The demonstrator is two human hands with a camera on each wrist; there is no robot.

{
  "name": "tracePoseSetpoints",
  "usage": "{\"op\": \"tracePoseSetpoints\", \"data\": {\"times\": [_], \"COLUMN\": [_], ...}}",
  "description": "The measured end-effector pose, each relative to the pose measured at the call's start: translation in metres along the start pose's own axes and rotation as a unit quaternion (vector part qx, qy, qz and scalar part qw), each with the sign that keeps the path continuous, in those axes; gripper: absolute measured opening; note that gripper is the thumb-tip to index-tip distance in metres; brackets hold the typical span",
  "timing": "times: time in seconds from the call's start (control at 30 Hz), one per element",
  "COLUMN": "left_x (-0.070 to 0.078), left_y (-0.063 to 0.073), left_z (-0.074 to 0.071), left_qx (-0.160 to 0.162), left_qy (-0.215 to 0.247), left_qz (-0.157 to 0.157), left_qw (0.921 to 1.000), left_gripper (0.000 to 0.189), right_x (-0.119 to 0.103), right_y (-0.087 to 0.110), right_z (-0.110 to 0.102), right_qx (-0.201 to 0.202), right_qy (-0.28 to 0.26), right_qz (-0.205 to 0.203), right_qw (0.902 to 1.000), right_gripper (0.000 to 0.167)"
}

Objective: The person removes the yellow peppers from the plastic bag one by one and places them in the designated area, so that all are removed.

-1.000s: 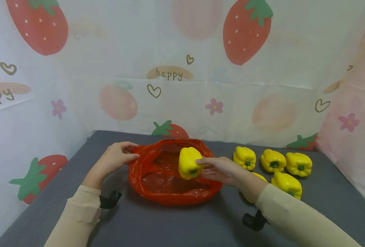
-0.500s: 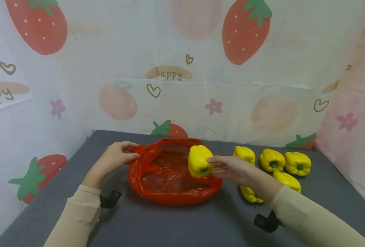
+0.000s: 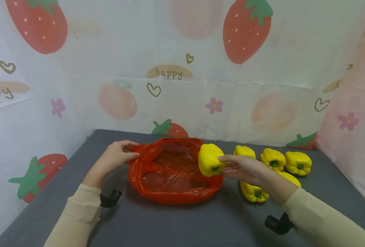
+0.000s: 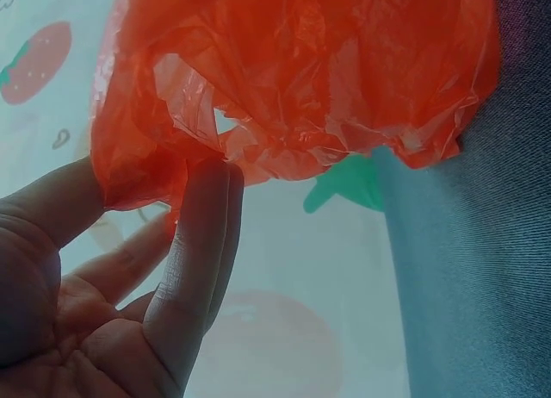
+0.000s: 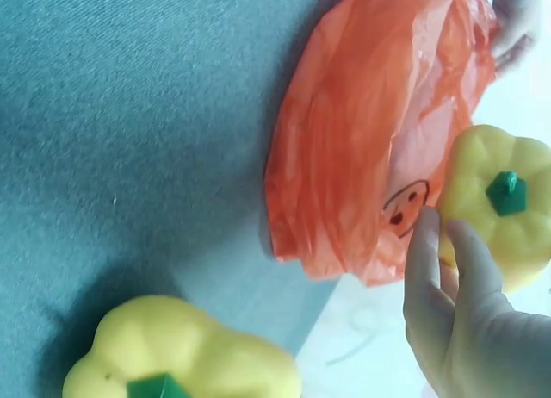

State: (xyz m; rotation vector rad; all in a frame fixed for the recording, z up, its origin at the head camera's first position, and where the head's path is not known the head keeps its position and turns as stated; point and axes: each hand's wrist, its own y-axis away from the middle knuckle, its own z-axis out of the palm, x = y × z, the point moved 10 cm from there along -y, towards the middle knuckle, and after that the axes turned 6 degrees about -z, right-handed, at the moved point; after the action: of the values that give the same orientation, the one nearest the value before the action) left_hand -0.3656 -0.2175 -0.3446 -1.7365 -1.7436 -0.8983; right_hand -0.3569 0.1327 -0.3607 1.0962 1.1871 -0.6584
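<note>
A red plastic bag (image 3: 173, 198) lies on the grey table with its mouth spread wide. My left hand (image 3: 114, 158) pinches the bag's left edge; in the left wrist view, thumb and fingers are on either side of the thin red film (image 4: 344, 62). A yellow bell pepper (image 3: 209, 160) with a green stem is held up at the bag's right rim by the fingertips of my right hand (image 3: 245, 169). The right wrist view shows that pepper (image 5: 527, 243) beside the bag's side, stem toward the camera.
Several more yellow bell peppers stand to the right, among them one at the back (image 3: 273, 159), one at the far right (image 3: 298, 163) and one nearer (image 3: 254, 192), partly behind my right forearm. A strawberry-print cloth (image 3: 176, 109) hangs behind the table.
My right hand has moved right with the yellow bell pepper, from over the bag's mouth to its right rim. My left hand has stayed on the bag's edge.
</note>
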Motion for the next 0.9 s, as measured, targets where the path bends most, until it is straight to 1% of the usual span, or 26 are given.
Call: {"op": "tracePoseSetpoints", "data": {"times": [0.2,0.47,0.6,0.73,0.8,0.9], "left_x": [0.0,-0.001,-0.001,-0.001,0.0,0.0], "left_y": [0.0,-0.002,-0.002,0.0,0.0,0.0], "left_z": [-0.001,0.0,0.0,0.0,0.001,0.001], "left_qx": [0.0,0.002,0.002,0.001,0.001,0.001], "left_qy": [-0.003,-0.003,-0.004,-0.007,-0.007,-0.008], "left_qz": [-0.002,-0.005,-0.006,-0.007,-0.006,-0.004], "left_qw": [1.0,1.0,1.0,1.0,1.0,1.0], "left_gripper": [0.048,0.048,0.048,0.048,0.048,0.049], "right_x": [-0.004,-0.002,-0.002,-0.002,-0.003,-0.002], "right_y": [0.004,0.012,0.016,0.02,0.022,0.025], "right_z": [-0.009,-0.028,-0.038,-0.049,-0.054,-0.061], "right_qx": [-0.014,-0.011,-0.016,-0.007,-0.003,-0.008], "right_qy": [-0.005,0.0,0.012,0.027,0.03,0.03], "right_qz": [-0.009,-0.001,-0.005,-0.005,-0.003,-0.004], "right_qw": [0.9999,0.9999,0.9998,0.9996,0.9996,0.9995], "right_gripper": [0.063,0.067,0.067,0.069,0.069,0.063]}}
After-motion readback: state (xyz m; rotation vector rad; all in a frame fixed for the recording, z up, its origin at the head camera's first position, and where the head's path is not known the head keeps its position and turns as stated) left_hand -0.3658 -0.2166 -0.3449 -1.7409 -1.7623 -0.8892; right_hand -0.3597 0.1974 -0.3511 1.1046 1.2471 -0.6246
